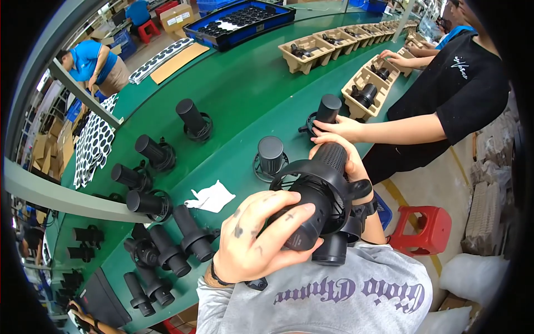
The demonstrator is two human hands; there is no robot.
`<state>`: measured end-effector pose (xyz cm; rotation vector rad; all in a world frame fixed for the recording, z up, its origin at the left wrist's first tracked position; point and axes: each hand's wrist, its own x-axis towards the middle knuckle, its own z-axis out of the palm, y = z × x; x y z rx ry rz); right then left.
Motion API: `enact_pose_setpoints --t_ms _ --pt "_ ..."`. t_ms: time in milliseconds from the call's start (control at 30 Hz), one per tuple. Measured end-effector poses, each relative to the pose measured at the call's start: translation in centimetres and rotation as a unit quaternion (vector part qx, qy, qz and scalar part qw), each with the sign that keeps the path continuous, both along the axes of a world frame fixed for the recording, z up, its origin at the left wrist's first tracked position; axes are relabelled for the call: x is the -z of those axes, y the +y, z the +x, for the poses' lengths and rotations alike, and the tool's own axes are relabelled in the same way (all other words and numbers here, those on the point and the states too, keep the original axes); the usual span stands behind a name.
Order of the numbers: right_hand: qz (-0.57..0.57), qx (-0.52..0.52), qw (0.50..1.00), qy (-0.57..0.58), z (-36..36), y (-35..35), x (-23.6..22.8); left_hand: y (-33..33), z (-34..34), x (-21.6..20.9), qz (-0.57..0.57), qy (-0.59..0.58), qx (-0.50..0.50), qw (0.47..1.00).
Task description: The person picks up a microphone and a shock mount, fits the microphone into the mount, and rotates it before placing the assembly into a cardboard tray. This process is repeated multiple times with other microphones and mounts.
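Note:
Both my hands hold a black microphone with a mesh grille and a ring-shaped shock mount, tilted in front of my chest. My left hand wraps its fingers round the smooth lower end of the body. Around the mesh end, partly hidden behind it, curls my right hand. Just beyond, another black microphone stands upright in its mount on the green table. A crumpled white cloth lies to the left of it. Several more microphones lie close together near my left forearm.
At right, a co-worker's hand touches a microphone. Beige pulp trays line the far side, some holding black parts. A grey post crosses the left side. A red stool stands on the floor at right.

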<state>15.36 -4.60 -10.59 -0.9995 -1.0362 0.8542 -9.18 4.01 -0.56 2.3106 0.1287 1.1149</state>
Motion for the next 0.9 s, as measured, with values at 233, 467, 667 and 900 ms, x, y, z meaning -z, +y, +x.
enact_pose_setpoints --t_ms 233,467,667,900 --pt "-0.01 -0.026 1.0 0.002 -0.5 0.2 -1.2 0.6 -0.9 -1.0 0.16 -0.012 0.039 0.986" --pt "-0.01 -0.064 0.998 0.015 -0.5 0.4 -1.2 -0.1 -1.3 -1.5 0.235 -0.024 0.097 0.967" --pt "0.017 -0.109 0.99 0.091 -0.9 1.0 -1.4 -0.8 -1.3 -1.5 0.278 -0.013 0.124 0.953" --pt "0.033 -0.145 0.981 0.121 -1.1 1.7 -0.1 -1.0 -0.4 -2.7 0.324 0.002 0.27 0.907"
